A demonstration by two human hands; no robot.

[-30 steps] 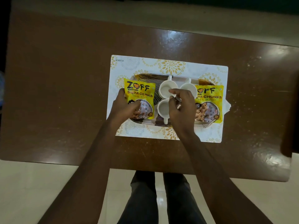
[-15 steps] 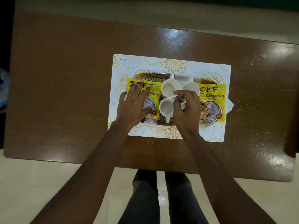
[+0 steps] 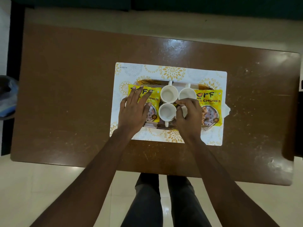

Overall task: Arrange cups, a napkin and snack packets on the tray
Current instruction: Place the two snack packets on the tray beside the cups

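A dark patterned tray (image 3: 203, 86) lies on a white and gold placemat (image 3: 172, 71). On it stand several white cups: one at the back left (image 3: 169, 94), one at the back right (image 3: 186, 94), one at the front (image 3: 167, 111). A fourth cup (image 3: 183, 110) is mostly hidden under my right hand (image 3: 188, 118), whose fingers close around its rim. A yellow snack packet (image 3: 155, 99) lies at the tray's left, with my left hand (image 3: 133, 112) flat on it, fingers spread. A second yellow packet (image 3: 211, 108) lies at the right.
The placemat sits on a brown wooden table (image 3: 65, 95). A white napkin corner (image 3: 227, 109) sticks out past the tray's right end. A dark and blue object (image 3: 7, 95) sits off the table's left edge. My legs show below the near edge.
My left hand let go of the left packet's edge and slid forward, now lying flat on top of it. My right hand stayed over the front right cup.
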